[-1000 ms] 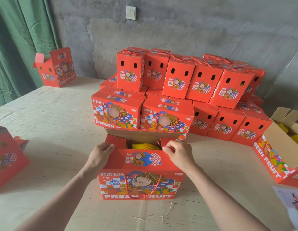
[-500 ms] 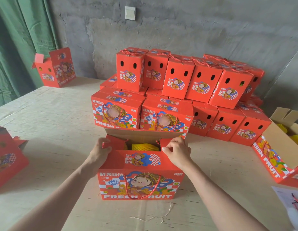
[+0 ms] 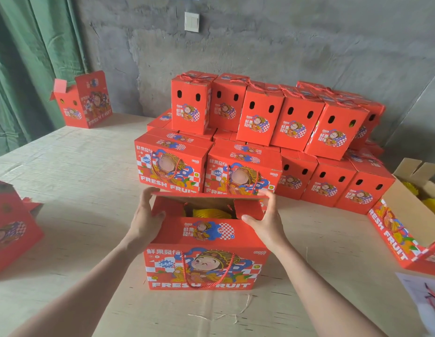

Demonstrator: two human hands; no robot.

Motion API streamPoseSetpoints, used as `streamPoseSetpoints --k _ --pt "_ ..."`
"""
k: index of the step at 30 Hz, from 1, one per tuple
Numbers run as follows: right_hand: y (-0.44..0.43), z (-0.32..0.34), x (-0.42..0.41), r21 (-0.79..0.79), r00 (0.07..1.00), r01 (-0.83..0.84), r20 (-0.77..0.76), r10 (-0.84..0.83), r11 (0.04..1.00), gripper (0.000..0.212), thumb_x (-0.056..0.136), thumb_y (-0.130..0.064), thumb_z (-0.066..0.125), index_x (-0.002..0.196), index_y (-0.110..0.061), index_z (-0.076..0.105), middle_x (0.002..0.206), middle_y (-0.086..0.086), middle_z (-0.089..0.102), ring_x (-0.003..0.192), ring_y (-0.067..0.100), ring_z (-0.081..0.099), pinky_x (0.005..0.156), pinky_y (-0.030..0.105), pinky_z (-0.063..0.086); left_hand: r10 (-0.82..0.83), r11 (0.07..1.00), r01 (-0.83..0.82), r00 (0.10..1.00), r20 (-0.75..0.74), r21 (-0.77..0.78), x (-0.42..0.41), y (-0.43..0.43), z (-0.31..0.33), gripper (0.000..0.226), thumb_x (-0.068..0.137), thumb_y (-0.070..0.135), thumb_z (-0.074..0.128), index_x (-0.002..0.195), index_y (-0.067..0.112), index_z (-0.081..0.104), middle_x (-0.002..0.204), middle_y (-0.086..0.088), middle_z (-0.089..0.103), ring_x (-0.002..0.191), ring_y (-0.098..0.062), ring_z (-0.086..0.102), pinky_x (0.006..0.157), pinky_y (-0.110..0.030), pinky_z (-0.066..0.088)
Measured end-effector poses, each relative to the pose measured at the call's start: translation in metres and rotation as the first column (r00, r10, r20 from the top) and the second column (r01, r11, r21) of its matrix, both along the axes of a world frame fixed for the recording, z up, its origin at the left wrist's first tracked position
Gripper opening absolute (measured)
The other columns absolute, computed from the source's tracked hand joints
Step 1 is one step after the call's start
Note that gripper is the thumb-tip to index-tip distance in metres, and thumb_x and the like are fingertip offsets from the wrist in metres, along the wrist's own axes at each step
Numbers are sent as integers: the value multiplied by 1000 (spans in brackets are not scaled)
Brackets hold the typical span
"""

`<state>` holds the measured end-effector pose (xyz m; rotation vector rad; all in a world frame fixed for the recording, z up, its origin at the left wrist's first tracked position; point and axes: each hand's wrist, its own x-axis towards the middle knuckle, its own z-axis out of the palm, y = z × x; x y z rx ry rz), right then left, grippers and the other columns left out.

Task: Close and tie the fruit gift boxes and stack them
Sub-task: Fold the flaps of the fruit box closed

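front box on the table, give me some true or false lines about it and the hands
1. The left hand and right hand both hold the top flaps of the front box. True.
2. The front box is fully closed. False: yellow fruit shows through the open top.
3. Its rope handle is tied over the top. False: it hangs down the front face.
4. A stack of boxes stands behind it. True.

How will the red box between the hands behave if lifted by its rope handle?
Probably heavy for its size: the box holds yellow fruit. Its cardboard looks stiff, so a push should slide it. The top flap, held by the left hand and right hand, is not shut, so the rope handle might pull it open.
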<state>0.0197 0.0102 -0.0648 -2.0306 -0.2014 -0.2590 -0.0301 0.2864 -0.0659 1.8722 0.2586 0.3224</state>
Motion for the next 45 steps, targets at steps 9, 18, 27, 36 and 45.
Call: streamPoseSetpoints --k 9,18,27,36,45 --pt "-18 3 3 -256 989 -149 -22 149 955 14 89 -28 65 96 -22 55 126 -5 56 121 11 50 89 20 34 -43 969 66 994 -104 236 -5 2 -6 97 61 48 81 135 11 30 134 -7 44 115 -21 48 92 -42 48" --pt "-28 34 40 -709 838 -545 -452 306 446 59 87 -71 36 140 -63 12 160 -8 3 147 17 7 116 50 20 -201 486 460 886 -417 743 38 24 19 100 65 82 41 140 18 31 156 0 21 145 -18 14 118 -46 3" --pt "-26 25 42 -867 903 -359 -229 363 345 56 82 -73 9 135 -65 -3 154 9 29 142 29 27 108 45 33 -372 324 552 821 -433 768 52 30 21 88 72 78 18 149 36 22 132 1 48 125 -20 41 107 -36 32" --pt "-18 25 40 -860 907 -372 -256 335 349 49 97 -56 28 134 -69 -2 147 13 33 136 32 31 109 46 31 -334 308 488 859 -388 817 46 24 12 56 95 56 33 147 45 17 137 1 40 127 -20 36 109 -38 31" --pt "1 21 35 -838 902 -387 -258 345 385 48 99 -55 28 142 -59 9 150 16 26 141 31 21 113 46 17 -284 145 513 840 -461 846 50 12 25 60 93 65 24 146 51 -1 128 -6 45 112 -22 49 96 -34 38"
